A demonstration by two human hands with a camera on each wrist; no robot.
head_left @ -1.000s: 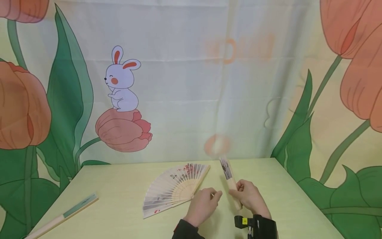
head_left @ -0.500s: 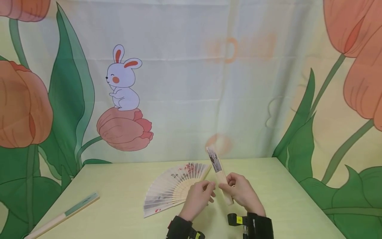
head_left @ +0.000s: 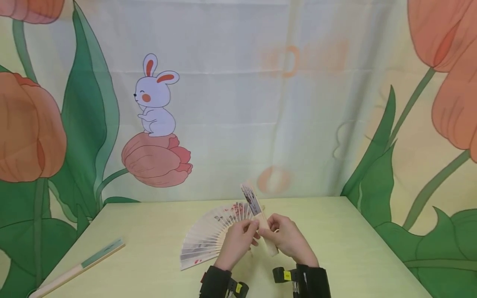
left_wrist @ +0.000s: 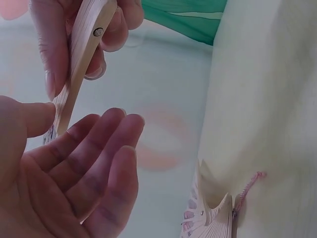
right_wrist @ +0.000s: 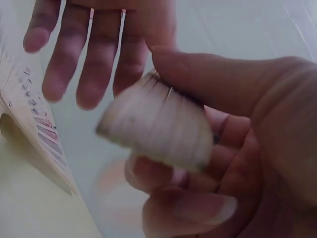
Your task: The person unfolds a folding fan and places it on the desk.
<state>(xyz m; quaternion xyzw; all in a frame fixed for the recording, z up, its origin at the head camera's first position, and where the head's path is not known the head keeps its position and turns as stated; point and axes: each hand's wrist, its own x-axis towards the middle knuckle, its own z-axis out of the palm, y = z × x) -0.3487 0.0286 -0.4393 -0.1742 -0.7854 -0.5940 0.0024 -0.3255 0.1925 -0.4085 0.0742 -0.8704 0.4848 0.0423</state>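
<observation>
A folded hand fan (head_left: 253, 203), pale wood with a dark-printed leaf, is raised at a tilt above the table. My right hand (head_left: 288, 238) grips it near the pivot end between thumb and fingers. From the left, my left hand (head_left: 236, 242) meets its middle; in the left wrist view the thumb and forefinger lie on either side of the fan, other fingers loosely extended. Behind that hand lies a spread white fan (head_left: 203, 236) with red blossoms, its pivot partly hidden. The right wrist view shows the held fan's rib ends (right_wrist: 158, 124), blurred.
Another folded fan (head_left: 80, 267), green and pale wood, lies at the table's left front. A pink cord (left_wrist: 250, 191) trails from the spread fan. Behind the pale green table (head_left: 357, 248) hangs a printed curtain (head_left: 223, 103) with tulips and a rabbit.
My right hand has carried the folded fan leftward, over the edge of the spread fan. My left hand has moved slightly up and left, and the two hands now meet at the fan.
</observation>
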